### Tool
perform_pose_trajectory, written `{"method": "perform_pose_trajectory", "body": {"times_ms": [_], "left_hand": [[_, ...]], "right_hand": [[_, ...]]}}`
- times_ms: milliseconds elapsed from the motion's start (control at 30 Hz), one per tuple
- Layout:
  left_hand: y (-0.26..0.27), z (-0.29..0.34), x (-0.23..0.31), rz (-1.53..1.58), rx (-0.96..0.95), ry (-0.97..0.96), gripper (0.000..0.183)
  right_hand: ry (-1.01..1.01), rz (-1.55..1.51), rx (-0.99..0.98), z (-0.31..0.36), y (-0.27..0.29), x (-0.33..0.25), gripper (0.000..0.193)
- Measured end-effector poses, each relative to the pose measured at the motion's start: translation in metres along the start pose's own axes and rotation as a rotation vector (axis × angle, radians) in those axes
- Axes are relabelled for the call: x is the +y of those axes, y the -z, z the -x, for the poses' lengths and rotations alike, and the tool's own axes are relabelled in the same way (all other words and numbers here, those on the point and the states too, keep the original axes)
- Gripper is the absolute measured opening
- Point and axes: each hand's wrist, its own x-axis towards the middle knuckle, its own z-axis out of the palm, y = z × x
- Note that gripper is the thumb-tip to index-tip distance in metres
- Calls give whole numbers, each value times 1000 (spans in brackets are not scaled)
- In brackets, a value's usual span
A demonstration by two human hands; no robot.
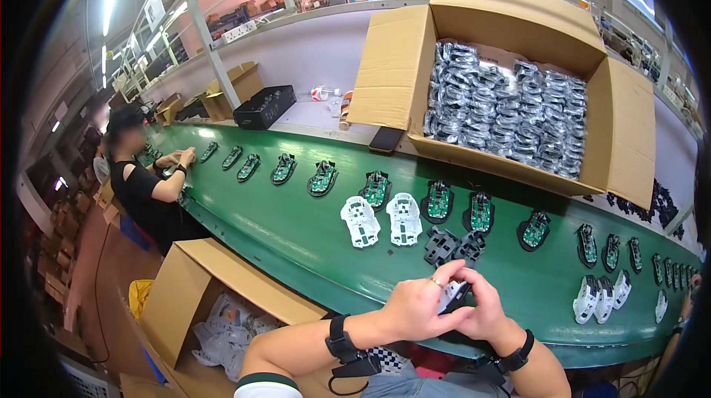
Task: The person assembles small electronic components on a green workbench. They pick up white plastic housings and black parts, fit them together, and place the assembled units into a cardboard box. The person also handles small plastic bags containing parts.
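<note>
My left hand (415,308) and my right hand (486,308) are closed together around a white and black computer mouse shell (452,297) at the near edge of the green work surface (296,239). Fingers cover much of it. Just beyond lie two dark plastic mouse parts, one (441,245) left of the other (470,248). To their left are two white mouse shells, one (360,222) beside the other (404,219). Behind them runs a row of black mouse bases with green circuit boards, among them one base (438,202) and its right neighbour (479,213).
A big open carton (618,131) of wrapped parts stands at the back, a dark phone (386,139) by it. Several white shells (586,299) lie at right. Another carton (174,302) with white pieces stands low at left. A co-worker (148,183) works farther left.
</note>
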Motion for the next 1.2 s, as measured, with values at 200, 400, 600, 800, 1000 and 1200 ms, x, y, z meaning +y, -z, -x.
{"method": "perform_pose_trajectory", "body": {"times_ms": [200,400,600,800,1000,1200], "left_hand": [[21,-11,-5,-36,-31,-237,62],[20,-10,-26,257,-71,-334,54],[12,-3,-13,290,-67,-233,52],[14,2,9,329,-9,-129,48],[14,-16,-7,-205,125,-304,42],[25,-11,-3,-81,228,-323,33]], "right_hand": [[-43,-131,82,7,1,6,62],[-66,-442,147,8,-3,7,65],[-227,-498,-55,14,9,12,57],[-311,-597,11,11,2,5,51],[-86,73,264,1,-2,0,60],[7,-82,97,3,4,-19,59]]}}
